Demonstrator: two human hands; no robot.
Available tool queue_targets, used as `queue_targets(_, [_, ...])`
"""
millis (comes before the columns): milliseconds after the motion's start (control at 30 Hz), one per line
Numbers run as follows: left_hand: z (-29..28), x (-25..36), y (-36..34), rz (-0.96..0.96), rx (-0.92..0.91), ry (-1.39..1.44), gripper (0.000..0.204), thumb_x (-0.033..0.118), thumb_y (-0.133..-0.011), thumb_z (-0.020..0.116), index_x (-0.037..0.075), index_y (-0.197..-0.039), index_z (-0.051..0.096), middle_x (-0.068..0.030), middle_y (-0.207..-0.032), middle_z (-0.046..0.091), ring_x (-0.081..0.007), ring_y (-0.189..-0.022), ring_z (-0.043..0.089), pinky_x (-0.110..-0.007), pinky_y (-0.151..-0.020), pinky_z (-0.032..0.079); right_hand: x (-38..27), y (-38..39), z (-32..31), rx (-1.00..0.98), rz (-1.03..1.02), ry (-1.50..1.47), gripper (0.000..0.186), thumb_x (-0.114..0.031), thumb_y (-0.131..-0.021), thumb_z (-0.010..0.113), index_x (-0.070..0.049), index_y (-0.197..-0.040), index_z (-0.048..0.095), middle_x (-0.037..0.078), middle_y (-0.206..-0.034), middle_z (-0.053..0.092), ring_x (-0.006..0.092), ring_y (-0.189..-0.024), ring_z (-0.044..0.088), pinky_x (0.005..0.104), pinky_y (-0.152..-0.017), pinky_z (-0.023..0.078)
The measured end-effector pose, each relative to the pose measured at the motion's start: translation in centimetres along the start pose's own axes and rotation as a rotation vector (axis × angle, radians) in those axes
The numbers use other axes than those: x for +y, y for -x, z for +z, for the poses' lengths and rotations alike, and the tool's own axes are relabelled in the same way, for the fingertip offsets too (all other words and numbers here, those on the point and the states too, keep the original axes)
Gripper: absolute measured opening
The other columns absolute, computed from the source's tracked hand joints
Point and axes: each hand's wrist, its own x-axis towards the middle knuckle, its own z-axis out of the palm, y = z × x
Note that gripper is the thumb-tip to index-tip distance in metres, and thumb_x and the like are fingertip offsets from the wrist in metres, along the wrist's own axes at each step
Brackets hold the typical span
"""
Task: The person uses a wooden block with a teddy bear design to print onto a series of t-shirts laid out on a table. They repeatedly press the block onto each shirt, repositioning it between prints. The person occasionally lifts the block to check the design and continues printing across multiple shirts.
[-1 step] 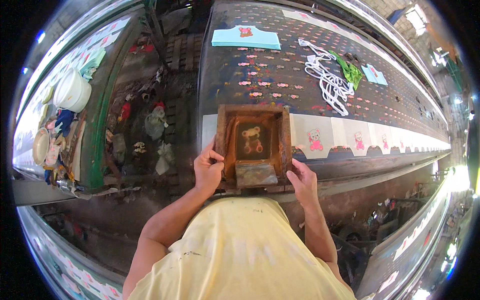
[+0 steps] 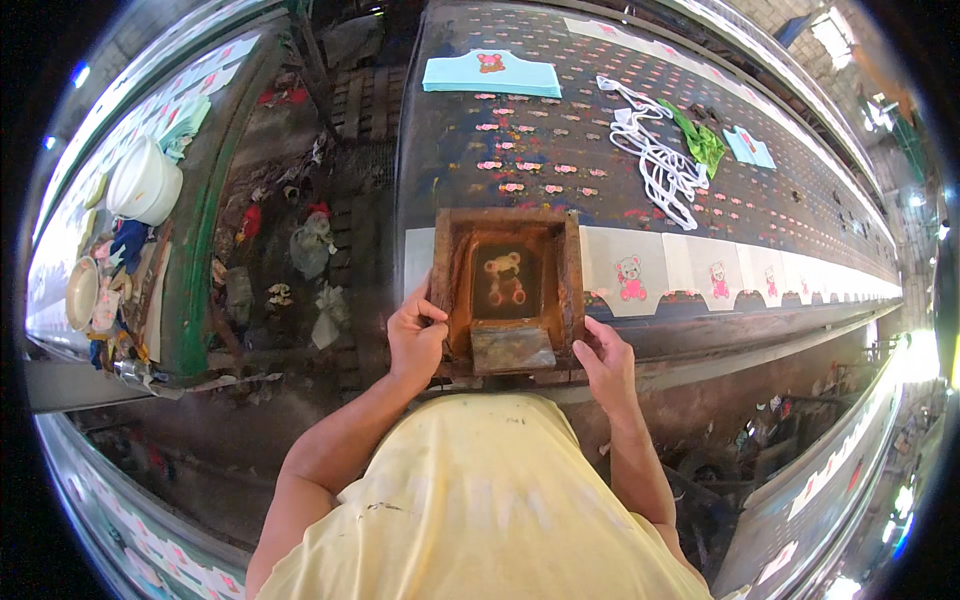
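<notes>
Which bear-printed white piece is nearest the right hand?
The first bear-printed white piece right of the wooden frame; the others lie farther along the row from the right hand.

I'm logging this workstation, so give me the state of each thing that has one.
Wooden frame: stained, bear design inside
Left hand: touching the frame's left side
Right hand: touching the frame's right side
White pieces: in a row, bear prints on several
Larger blue cloth: flat, bear print up
White cord: loosely tangled
Green material: crumpled
Yellow shirt: spotted
</notes>
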Motion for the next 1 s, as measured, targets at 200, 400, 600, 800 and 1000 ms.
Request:
queue_targets(200, [0.1, -0.8, -0.9, 0.025, 0.011, 0.109, 0.021, -0.021, -0.083, 0.065, 0.0, -0.088, 0.065, -0.0282, -0.181, 0.048, -0.0299, -0.162, 0.055, -0.039, -0.128, 0.043, -4.1, 0.1, 1.0, 0.0, -0.647, 0.465, 0.055, -0.018, -0.094, 0.092, -0.001, -0.144, 0.075, 0.017, -0.147, 0.075, 0.0389, -0.135, 0.071, 0.0501, -0.117, 0.056])
queue_targets(400, [0.2, -1.0, -0.8, 0.014, 0.017, 0.099, 0.021, -0.02, -0.082, 0.065, 0.0, -0.089, 0.066, -0.0272, -0.181, 0.049, -0.0307, -0.161, 0.056, -0.038, -0.127, 0.043, -6.5, 0.0, 2.8, -0.278, -0.782, 0.619, 0.052, -0.011, -0.088, 0.088, -0.008, -0.138, 0.078, 0.012, -0.14, 0.074, 0.035, -0.134, 0.069, 0.0504, -0.114, 0.058])
queue_targets(600, [0.0, -2.0, -0.9, 0.053, 0.039, 0.026, 0.017, -0.015, -0.081, 0.069, 0.001, -0.085, 0.067, -0.027, -0.177, 0.055, -0.03, -0.157, 0.06, -0.039, -0.127, 0.044, -8.0, -1.6, 3.6, -0.279, -0.809, 0.637, 0.047, 0.001, -0.089, 0.074, -0.004, -0.136, 0.078, 0.012, -0.136, 0.076, 0.0351, -0.128, 0.071, 0.0492, -0.109, 0.059])
queue_targets(800, [0.0, -2.8, -0.9, 0.096, 0.065, -0.065, 0.014, -0.012, -0.08, 0.071, 0.001, -0.084, 0.068, -0.0266, -0.175, 0.058, -0.0315, -0.154, 0.062, -0.039, -0.126, 0.044, -10.1, -4.4, 2.6, -0.449, -0.699, 0.657, 0.043, 0.004, -0.09, 0.069, -0.002, -0.132, 0.079, 0.018, -0.13, 0.082, 0.04, -0.121, 0.076, 0.0513, -0.107, 0.06])
queue_targets(1000, [0.1, -2.0, -0.9, 0.072, 0.058, -0.137, 0.014, -0.012, -0.08, 0.071, 0.001, -0.084, 0.068, -0.0225, -0.175, 0.06, -0.0316, -0.151, 0.064, -0.04, -0.125, 0.045, -11.1, -11.0, 2.1, -0.479, -0.652, 0.639, 0.039, 0.004, -0.095, 0.063, -0.002, -0.13, 0.08, 0.02, -0.124, 0.082, 0.0423, -0.12, 0.075, 0.0519, -0.106, 0.061])
